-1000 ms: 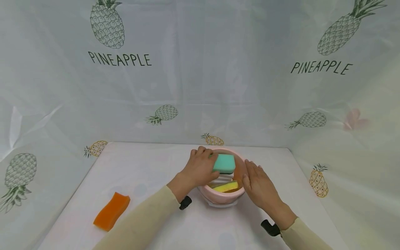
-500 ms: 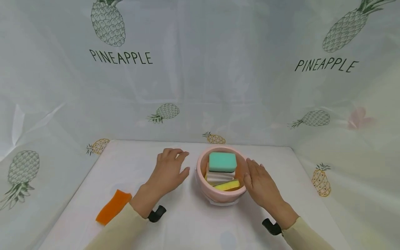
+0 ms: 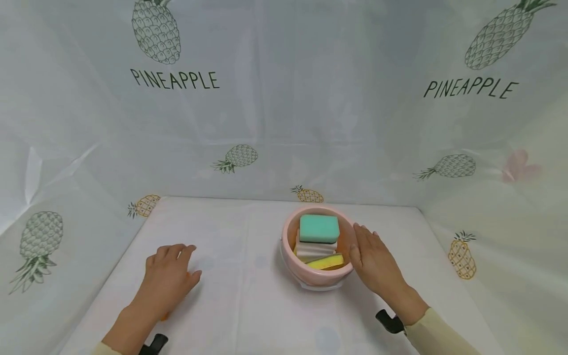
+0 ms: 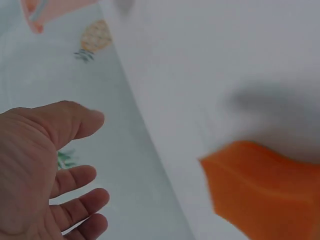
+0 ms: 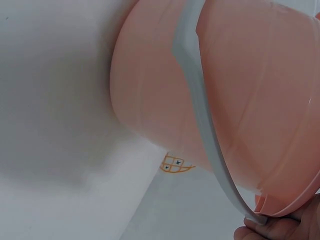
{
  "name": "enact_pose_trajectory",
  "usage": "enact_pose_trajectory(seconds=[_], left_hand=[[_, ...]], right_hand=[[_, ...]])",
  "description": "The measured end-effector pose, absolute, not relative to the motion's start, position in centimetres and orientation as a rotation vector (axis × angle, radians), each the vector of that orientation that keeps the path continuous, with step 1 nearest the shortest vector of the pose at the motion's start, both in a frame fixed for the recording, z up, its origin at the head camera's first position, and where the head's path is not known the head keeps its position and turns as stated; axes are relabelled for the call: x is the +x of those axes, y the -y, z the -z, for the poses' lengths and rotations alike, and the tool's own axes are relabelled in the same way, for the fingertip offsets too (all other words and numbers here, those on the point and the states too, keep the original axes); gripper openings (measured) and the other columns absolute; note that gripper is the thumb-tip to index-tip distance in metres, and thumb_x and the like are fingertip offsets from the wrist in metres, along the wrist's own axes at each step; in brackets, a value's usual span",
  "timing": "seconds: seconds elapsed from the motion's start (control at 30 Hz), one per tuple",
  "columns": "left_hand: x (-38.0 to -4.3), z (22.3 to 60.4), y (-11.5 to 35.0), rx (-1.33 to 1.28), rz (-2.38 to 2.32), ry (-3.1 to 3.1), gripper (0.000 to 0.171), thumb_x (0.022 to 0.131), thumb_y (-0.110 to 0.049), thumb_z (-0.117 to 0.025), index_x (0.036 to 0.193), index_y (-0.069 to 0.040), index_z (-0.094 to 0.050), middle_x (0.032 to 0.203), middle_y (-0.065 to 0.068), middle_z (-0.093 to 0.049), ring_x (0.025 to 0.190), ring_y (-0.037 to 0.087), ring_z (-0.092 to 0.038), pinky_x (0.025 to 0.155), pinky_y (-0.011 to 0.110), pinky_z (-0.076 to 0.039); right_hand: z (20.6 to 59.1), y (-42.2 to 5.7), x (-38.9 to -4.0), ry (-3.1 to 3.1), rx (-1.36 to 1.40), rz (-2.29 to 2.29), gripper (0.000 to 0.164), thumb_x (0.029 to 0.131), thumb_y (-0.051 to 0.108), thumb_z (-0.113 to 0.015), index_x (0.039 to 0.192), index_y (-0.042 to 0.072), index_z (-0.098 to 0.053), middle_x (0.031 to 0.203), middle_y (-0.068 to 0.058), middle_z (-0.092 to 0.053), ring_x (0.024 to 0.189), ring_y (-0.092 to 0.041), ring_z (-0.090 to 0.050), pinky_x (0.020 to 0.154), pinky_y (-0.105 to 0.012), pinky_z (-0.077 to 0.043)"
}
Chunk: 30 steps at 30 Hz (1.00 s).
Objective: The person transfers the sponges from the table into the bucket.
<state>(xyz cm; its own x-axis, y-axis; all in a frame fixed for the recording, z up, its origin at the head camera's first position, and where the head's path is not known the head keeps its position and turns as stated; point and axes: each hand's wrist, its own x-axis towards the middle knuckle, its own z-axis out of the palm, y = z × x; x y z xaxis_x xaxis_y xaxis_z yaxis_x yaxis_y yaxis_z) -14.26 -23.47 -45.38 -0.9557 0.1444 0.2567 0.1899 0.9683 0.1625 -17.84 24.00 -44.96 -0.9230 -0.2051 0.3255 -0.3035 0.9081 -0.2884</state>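
In the head view my left hand (image 3: 166, 276) hovers at the front left with spread, loosely bent fingers, holding nothing. Beneath it an orange wavy block, sponge-like (image 4: 270, 195), lies on the table; the hand hides most of it from above. A gap separates fingers and block in the left wrist view. My right hand (image 3: 377, 261) rests with straight fingers against the right rim of a pink bucket (image 3: 316, 277). The bucket's pale handle (image 5: 205, 120) hangs down its side. Inside it are a teal sponge-like block (image 3: 319, 228) on top, a white ridged block (image 3: 316, 250) and a yellow sponge (image 3: 326, 262).
The bucket stands on a white table (image 3: 248, 305), right of the middle and toward the far edge. A pineapple-print sheet (image 3: 284, 108) rises behind the table and along both sides.
My left hand has let go of the teal block, leaving it in the bucket, and moved left and nearer to above the orange block. My right hand stays at the rim.
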Motion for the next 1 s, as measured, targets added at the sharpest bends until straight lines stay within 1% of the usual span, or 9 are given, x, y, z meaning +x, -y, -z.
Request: enact_pose_trajectory(seconds=[0.17, 0.27, 0.5, 0.57, 0.67, 0.73, 0.83, 0.93, 1.0], left_hand=[[-12.9, 47.2, 26.1, -0.17, 0.208, 2.974, 0.072, 0.082, -0.04, -0.086, 0.133, 0.003, -0.06, 0.128, 0.026, -0.061, 0.118, 0.052, -0.05, 0.089, 0.067, -0.039], [-12.4, 48.2, 27.2, -0.147, 0.175, 2.995, 0.077, 0.078, -0.044, -0.089, 0.129, 0.005, -0.059, 0.121, 0.027, -0.061, 0.112, 0.051, -0.052, 0.086, 0.068, -0.04], [-11.6, 50.4, 29.4, -0.104, 0.148, 3.001, 0.075, 0.073, -0.043, -0.088, 0.119, 0.008, -0.059, 0.104, 0.023, -0.061, 0.096, 0.043, -0.053, 0.077, 0.064, -0.04], [-11.6, 50.7, 30.0, -0.065, 0.138, 3.042, 0.071, 0.073, -0.045, -0.087, 0.111, 0.007, -0.059, 0.095, 0.019, -0.058, 0.09, 0.04, -0.051, 0.075, 0.062, -0.04], [-11.5, 50.9, 30.8, 0.002, 0.12, 3.131, 0.065, 0.074, -0.049, -0.085, 0.1, 0.004, -0.057, 0.085, 0.012, -0.052, 0.085, 0.036, -0.047, 0.073, 0.06, -0.039], [-11.5, 50.7, 31.3, 0.05, 0.102, 3.208, 0.065, 0.075, -0.053, -0.084, 0.095, 0.002, -0.055, 0.082, 0.011, -0.049, 0.084, 0.035, -0.046, 0.073, 0.06, -0.039], [-11.5, 50.5, 31.7, 0.094, 0.088, 3.28, 0.067, 0.078, -0.057, -0.082, 0.095, 0.003, -0.057, 0.082, 0.01, -0.051, 0.083, 0.035, -0.047, 0.074, 0.062, -0.04], [-11.7, 50.2, 31.8, 0.101, 0.112, 3.252, 0.062, 0.08, -0.051, -0.082, 0.093, 0.004, -0.057, 0.08, 0.01, -0.053, 0.081, 0.034, -0.048, 0.072, 0.062, -0.042], [-11.9, 50.2, 31.8, 0.084, 0.144, 3.187, 0.057, 0.079, -0.043, -0.083, 0.093, 0.005, -0.056, 0.079, 0.012, -0.054, 0.079, 0.035, -0.049, 0.069, 0.061, -0.043]], right_hand=[[44.9, -23.9, -17.8, 2.776, 0.37, -0.488, 0.056, 0.11, 0.023, -0.044, 0.155, -0.01, -0.042, 0.157, -0.027, -0.05, 0.147, -0.046, -0.046, 0.123, -0.061, -0.032], [44.9, -23.8, -17.8, 2.776, 0.368, -0.489, 0.055, 0.111, 0.024, -0.044, 0.155, -0.01, -0.042, 0.157, -0.027, -0.05, 0.147, -0.046, -0.046, 0.123, -0.061, -0.032], [45.1, -23.7, -17.9, 2.786, 0.361, -0.481, 0.057, 0.111, 0.025, -0.042, 0.156, -0.009, -0.041, 0.158, -0.026, -0.049, 0.148, -0.046, -0.045, 0.123, -0.06, -0.031], [45.1, -23.7, -17.9, 2.786, 0.363, -0.482, 0.057, 0.111, 0.025, -0.042, 0.156, -0.009, -0.041, 0.158, -0.026, -0.049, 0.148, -0.046, -0.045, 0.123, -0.06, -0.031], [45.1, -23.8, -17.9, 2.785, 0.366, -0.483, 0.057, 0.111, 0.025, -0.042, 0.156, -0.009, -0.04, 0.158, -0.026, -0.049, 0.148, -0.046, -0.045, 0.123, -0.06, -0.031], [45.1, -23.8, -17.9, 2.783, 0.367, -0.483, 0.057, 0.111, 0.025, -0.042, 0.156, -0.01, -0.041, 0.158, -0.027, -0.049, 0.148, -0.046, -0.045, 0.123, -0.061, -0.032], [45.1, -23.8, -17.9, 2.782, 0.365, -0.486, 0.056, 0.111, 0.025, -0.042, 0.156, -0.01, -0.041, 0.157, -0.027, -0.049, 0.148, -0.046, -0.045, 0.123, -0.061, -0.031], [45.0, -23.8, -17.9, 2.783, 0.363, -0.486, 0.056, 0.111, 0.025, -0.042, 0.155, -0.01, -0.041, 0.157, -0.027, -0.049, 0.148, -0.046, -0.045, 0.123, -0.061, -0.031], [45.0, -23.8, -17.8, 2.785, 0.357, -0.489, 0.056, 0.111, 0.025, -0.042, 0.155, -0.01, -0.041, 0.158, -0.027, -0.049, 0.148, -0.046, -0.045, 0.123, -0.061, -0.031]])
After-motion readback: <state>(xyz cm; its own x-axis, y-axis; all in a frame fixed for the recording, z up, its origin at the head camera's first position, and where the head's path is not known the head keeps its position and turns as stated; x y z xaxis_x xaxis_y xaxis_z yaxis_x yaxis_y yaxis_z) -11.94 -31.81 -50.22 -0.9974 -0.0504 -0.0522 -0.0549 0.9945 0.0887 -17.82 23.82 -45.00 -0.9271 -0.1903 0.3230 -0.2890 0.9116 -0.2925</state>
